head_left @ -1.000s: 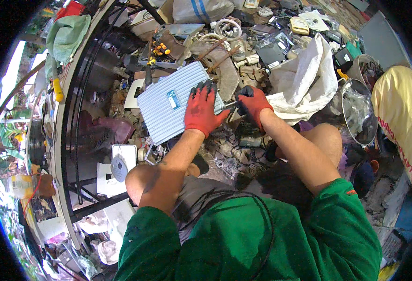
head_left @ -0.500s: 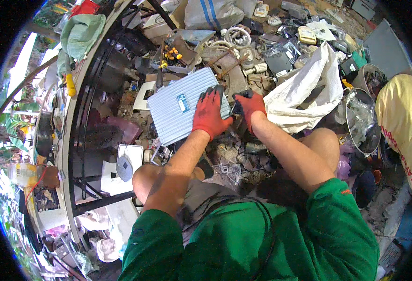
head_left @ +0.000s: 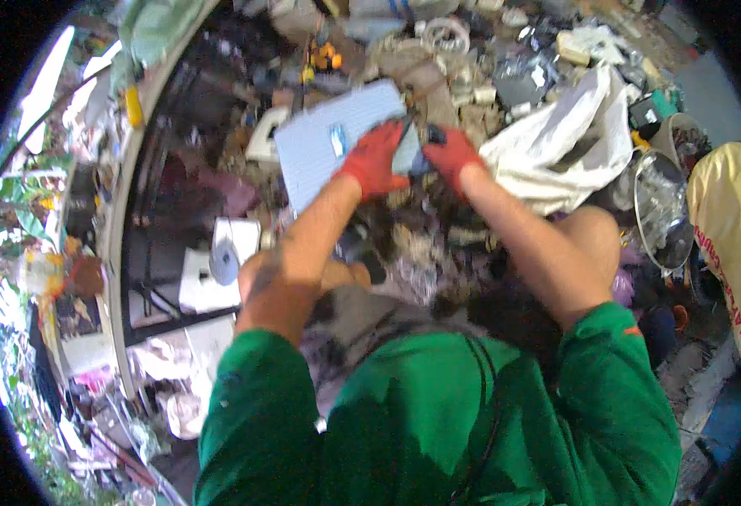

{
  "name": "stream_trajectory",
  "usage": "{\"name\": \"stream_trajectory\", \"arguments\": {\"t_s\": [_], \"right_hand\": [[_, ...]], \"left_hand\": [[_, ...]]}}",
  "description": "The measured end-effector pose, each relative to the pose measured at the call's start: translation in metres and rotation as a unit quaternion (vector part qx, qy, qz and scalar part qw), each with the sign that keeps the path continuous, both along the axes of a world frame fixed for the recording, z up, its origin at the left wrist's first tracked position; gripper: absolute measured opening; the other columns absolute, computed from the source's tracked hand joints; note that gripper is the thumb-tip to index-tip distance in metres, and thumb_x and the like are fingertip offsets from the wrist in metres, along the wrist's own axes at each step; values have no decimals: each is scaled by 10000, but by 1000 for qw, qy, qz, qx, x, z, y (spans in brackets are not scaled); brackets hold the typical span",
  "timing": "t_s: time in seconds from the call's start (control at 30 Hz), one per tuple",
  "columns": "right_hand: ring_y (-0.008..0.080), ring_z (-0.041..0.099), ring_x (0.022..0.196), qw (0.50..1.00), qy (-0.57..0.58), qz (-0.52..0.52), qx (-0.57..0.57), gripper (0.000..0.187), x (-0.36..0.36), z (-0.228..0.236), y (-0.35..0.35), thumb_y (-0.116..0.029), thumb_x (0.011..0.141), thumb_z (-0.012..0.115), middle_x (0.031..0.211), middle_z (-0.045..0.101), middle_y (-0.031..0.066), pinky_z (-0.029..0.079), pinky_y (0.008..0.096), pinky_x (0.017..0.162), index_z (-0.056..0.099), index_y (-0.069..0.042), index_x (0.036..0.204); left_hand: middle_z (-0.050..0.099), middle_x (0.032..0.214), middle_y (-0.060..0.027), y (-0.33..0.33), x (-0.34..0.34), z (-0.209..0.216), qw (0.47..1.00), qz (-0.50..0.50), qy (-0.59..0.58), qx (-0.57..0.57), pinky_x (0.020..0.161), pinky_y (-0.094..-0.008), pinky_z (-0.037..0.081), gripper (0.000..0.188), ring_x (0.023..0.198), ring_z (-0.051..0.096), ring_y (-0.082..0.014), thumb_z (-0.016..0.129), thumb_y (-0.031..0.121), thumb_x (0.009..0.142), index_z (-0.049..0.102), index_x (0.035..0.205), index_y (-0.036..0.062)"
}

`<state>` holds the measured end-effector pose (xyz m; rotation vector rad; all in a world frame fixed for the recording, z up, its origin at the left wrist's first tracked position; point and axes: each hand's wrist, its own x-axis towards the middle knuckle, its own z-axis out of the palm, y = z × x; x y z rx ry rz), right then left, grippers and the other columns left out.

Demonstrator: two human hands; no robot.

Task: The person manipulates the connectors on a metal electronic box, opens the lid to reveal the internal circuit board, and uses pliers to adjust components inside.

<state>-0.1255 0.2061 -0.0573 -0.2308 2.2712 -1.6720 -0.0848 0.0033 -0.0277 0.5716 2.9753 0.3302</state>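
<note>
A light grey ribbed metal box [head_left: 307, 160] with a small blue label lies in front of me, its right side face now partly showing. My left hand [head_left: 372, 160], in a red glove with dark fingertips, holds the box near its right edge, thumb toward me. Close beside that edge is my right hand [head_left: 453, 156], gloved the same way, with its fingers curled together. Whatever those fingers hold is hidden and smeared by motion. Just beyond the box are tools with yellow and black handles [head_left: 327, 57].
A white woven sack [head_left: 547, 160] lies right of my right hand. Farther right stand a bucket of clear plastic [head_left: 661, 215] and a yellow sack [head_left: 729, 228]. A black metal frame [head_left: 181, 329] runs along the left. Mixed scrap [head_left: 413, 244] covers the ground between my knees.
The whole view has shifted and blurred. The box has tipped a little, showing its right side. My left hand has gone from lying flat on top to gripping near the right edge.
</note>
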Motion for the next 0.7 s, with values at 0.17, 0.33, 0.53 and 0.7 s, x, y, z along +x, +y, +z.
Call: {"name": "stream_trajectory", "arguments": {"t_s": [0.17,0.33,0.53,0.7], "right_hand": [[379,633,1109,993,59,32,93,600,-1,-17,-2,-291,754,653,1250,628,213,501,439,977,600,-145,1333],[370,603,1172,982,120,48,136,611,5,-3,4,-278,773,657,1330,573,213,475,425,1019,580,-154,1366],[269,698,994,1000,-5,-1,0,488,10,-5,6,-286,760,726,1073,727,146,528,372,907,682,-94,1207],[297,679,1030,998,52,12,-33,470,8,-14,12,-245,756,692,1131,700,147,520,385,928,681,-122,1209]], "left_hand": [[415,1485,-254,10,-5,-6,988,7,37,150,1145,-433,354,1050,1352,434,-401,791,407,665,306,1499,-8],[438,1473,-246,8,0,3,985,-13,50,162,1135,-435,365,997,1324,469,-392,790,420,684,349,1499,51],[447,1474,-218,3,-1,-13,982,18,96,160,1118,-442,387,968,1317,470,-404,803,432,682,390,1481,75],[432,1496,-203,8,-4,-7,986,6,69,151,1109,-455,398,907,1331,451,-421,810,417,690,433,1470,149]]}}
